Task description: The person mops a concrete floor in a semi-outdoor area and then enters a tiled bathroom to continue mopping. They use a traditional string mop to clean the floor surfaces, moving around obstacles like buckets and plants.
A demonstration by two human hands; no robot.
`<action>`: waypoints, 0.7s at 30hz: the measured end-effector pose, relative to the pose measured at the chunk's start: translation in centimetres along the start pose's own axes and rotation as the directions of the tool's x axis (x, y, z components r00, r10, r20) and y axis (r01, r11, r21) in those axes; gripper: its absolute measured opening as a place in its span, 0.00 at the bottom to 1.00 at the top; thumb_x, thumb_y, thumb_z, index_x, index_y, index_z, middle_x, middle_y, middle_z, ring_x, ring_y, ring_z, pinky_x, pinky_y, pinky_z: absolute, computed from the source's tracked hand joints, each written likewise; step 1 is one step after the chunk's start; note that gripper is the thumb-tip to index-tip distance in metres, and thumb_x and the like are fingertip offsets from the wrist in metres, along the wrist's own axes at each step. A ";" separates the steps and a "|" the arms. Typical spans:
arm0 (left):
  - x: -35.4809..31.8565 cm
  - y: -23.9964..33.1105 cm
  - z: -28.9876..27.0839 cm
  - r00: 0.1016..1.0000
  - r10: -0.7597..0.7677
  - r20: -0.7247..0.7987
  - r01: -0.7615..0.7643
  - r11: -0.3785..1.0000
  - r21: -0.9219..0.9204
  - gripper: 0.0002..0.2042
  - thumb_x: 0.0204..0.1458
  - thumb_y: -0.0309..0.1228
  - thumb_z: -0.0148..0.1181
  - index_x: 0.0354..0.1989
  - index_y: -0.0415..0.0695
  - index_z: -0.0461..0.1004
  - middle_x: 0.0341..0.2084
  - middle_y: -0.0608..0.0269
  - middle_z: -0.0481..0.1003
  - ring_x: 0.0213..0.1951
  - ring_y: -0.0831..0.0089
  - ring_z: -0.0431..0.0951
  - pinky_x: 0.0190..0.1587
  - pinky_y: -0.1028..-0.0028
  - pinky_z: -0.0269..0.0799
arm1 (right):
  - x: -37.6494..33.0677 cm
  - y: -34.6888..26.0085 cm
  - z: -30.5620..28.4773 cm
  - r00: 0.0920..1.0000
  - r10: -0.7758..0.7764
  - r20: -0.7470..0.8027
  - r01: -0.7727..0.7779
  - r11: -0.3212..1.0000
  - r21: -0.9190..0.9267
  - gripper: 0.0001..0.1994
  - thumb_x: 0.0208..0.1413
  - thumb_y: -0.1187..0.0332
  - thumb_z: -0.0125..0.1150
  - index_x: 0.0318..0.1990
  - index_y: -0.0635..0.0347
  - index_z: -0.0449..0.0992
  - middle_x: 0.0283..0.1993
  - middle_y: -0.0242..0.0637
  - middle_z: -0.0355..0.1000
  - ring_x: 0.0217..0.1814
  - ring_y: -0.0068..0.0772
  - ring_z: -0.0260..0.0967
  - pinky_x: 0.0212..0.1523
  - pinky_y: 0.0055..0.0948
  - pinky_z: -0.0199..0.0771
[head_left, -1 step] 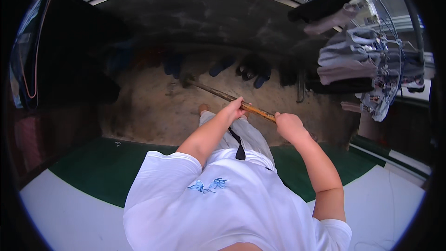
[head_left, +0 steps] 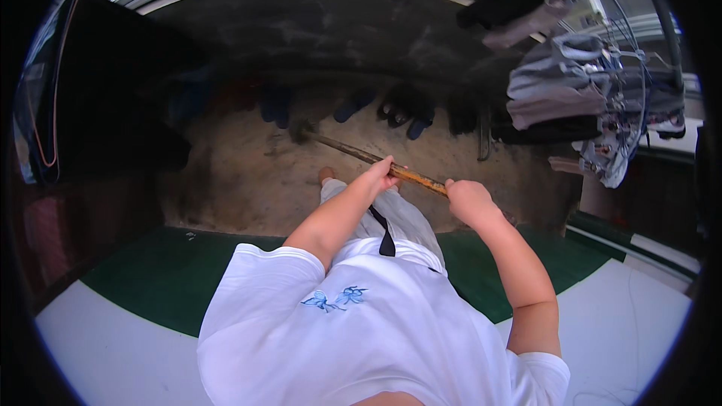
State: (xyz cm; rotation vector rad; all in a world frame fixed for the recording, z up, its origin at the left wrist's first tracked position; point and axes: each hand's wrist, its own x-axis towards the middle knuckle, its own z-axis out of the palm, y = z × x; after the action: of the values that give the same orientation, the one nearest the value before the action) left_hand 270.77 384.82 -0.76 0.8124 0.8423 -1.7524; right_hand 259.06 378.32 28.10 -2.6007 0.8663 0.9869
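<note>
I hold a long wooden stick [head_left: 418,179] in both hands. My left hand [head_left: 381,173] grips it further down the shaft, and my right hand [head_left: 468,200] grips it near the upper end. The stick slants away to the upper left, and its dark far end [head_left: 302,134] rests on the sandy ground [head_left: 241,180]. I wear a white shirt and grey trousers, and one bare foot [head_left: 326,175] shows below the stick.
Several dark shoes [head_left: 406,116] lie along the far wall. A drying rack with hanging clothes [head_left: 571,90] stands at the upper right. A dark panel [head_left: 105,90] fills the left. A green and white floor [head_left: 150,286] borders the sand on the near side.
</note>
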 end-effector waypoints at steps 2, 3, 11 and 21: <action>0.2 -2.5 2.0 0.996 -0.071 -0.059 0.072 0.997 0.023 0.08 0.50 0.28 0.46 0.35 0.36 0.61 0.33 0.53 0.70 0.35 0.58 0.75 0.39 0.60 0.77 | -2.0 2.2 0.2 1.000 -0.012 -0.020 0.012 1.000 -0.005 0.06 0.46 0.74 0.49 0.32 0.65 0.70 0.27 0.46 0.73 0.30 0.48 0.72 0.30 0.39 0.73; 0.3 -3.6 3.0 0.991 -0.099 -0.090 0.102 0.994 0.033 0.08 0.50 0.28 0.46 0.34 0.37 0.62 0.33 0.53 0.70 0.36 0.58 0.75 0.39 0.60 0.77 | -3.0 3.3 0.6 1.000 -0.009 -0.020 0.009 1.000 -0.004 0.06 0.46 0.74 0.49 0.31 0.64 0.71 0.28 0.46 0.73 0.31 0.47 0.72 0.32 0.39 0.72; 5.5 -11.9 7.2 0.976 -0.132 -0.172 0.158 0.977 0.146 0.10 0.52 0.34 0.47 0.35 0.39 0.66 0.34 0.57 0.72 0.37 0.63 0.75 0.41 0.62 0.76 | -7.2 15.7 3.3 0.990 -0.038 0.138 0.022 0.993 0.115 0.11 0.41 0.74 0.53 0.35 0.64 0.71 0.32 0.47 0.72 0.38 0.47 0.70 0.38 0.40 0.71; 9.7 -27.3 18.5 0.944 -0.234 -0.231 0.293 0.918 0.267 0.07 0.51 0.28 0.48 0.34 0.37 0.65 0.37 0.56 0.70 0.42 0.63 0.73 0.48 0.64 0.72 | -18.0 29.5 8.2 0.960 0.173 0.222 -0.221 0.952 0.212 0.10 0.41 0.75 0.52 0.34 0.63 0.73 0.32 0.45 0.72 0.38 0.45 0.71 0.39 0.39 0.71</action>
State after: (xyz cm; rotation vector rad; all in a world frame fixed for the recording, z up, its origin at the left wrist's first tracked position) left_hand 239.53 372.03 5.74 1.1274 0.8582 -2.1002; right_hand 226.22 366.11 33.81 -2.2055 1.1315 1.1013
